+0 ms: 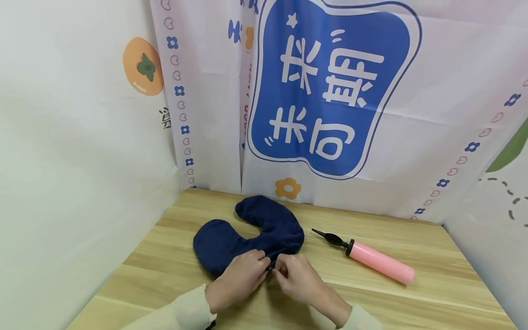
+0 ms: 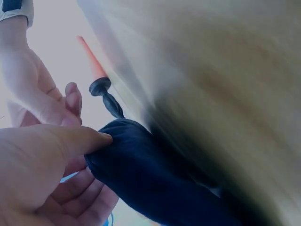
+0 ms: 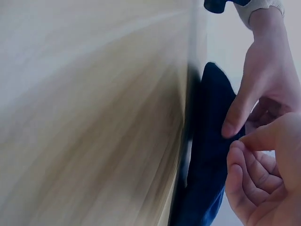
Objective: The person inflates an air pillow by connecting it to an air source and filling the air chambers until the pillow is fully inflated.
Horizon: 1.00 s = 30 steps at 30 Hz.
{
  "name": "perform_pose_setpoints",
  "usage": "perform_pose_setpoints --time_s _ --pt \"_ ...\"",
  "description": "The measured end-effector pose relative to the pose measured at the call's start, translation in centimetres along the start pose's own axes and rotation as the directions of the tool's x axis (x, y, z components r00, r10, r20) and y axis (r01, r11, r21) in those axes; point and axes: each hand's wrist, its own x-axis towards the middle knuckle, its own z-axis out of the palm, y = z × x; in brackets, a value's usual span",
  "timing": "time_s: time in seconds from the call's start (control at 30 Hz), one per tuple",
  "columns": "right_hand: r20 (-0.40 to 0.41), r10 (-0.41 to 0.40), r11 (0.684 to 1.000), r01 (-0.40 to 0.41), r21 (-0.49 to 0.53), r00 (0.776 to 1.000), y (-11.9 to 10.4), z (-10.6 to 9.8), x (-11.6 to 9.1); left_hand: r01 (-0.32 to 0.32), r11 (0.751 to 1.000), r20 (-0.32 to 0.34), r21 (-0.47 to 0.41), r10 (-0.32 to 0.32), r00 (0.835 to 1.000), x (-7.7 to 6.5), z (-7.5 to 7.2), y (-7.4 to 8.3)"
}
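Observation:
A navy U-shaped neck pillow of soft cloth lies on the wooden table, its opening towards the far left. My left hand grips its near edge; in the left wrist view the thumb presses on top of the cloth with the fingers curled beneath. Right beside it, my right hand pinches at the same edge between thumb and forefinger. A small shiny spot shows between the hands, but the fingertips hide what exactly the right hand pinches. In the right wrist view the pillow stands next to both hands.
A pink hand pump with a black nozzle lies on the table, right of the pillow. White printed sheets hang behind the table and along both sides.

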Motion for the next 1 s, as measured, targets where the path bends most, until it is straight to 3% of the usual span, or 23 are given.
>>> perform_pose_setpoints --time_s 0.23,0.5,0.63,0.8,0.9,1.0 --pt "0.025 0.012 0.999 -0.011 -0.039 1.000 0.9 -0.8 -0.3 -0.027 0.999 -0.019 0.028 0.027 0.999 -0.8 -0.4 -0.4" --pt "-0.008 0.063 0.997 -0.063 -0.040 0.998 2.3 -1.8 -0.3 0.046 0.997 0.018 -0.069 -0.045 0.999 -1.6 -1.3 -1.5" --pt "0.009 0.068 0.998 -0.068 0.000 0.998 1.7 -2.0 -0.2 0.053 0.993 0.023 -0.107 -0.051 0.998 -0.4 -1.3 -0.8" --pt "-0.005 0.018 1.000 -0.018 0.011 1.000 0.7 -2.1 0.1 0.047 0.998 -0.017 -0.052 -0.048 0.999 1.2 -0.8 0.3" --pt "-0.008 0.008 1.000 -0.008 -0.016 1.000 1.0 -2.1 0.0 0.041 0.999 -0.021 -0.015 -0.041 0.999 1.4 -0.7 0.7" --pt "-0.035 0.057 0.995 -0.059 -0.086 0.998 2.1 -2.4 -0.4 0.029 0.999 -0.004 -0.024 -0.029 1.000 1.2 -0.7 0.8"
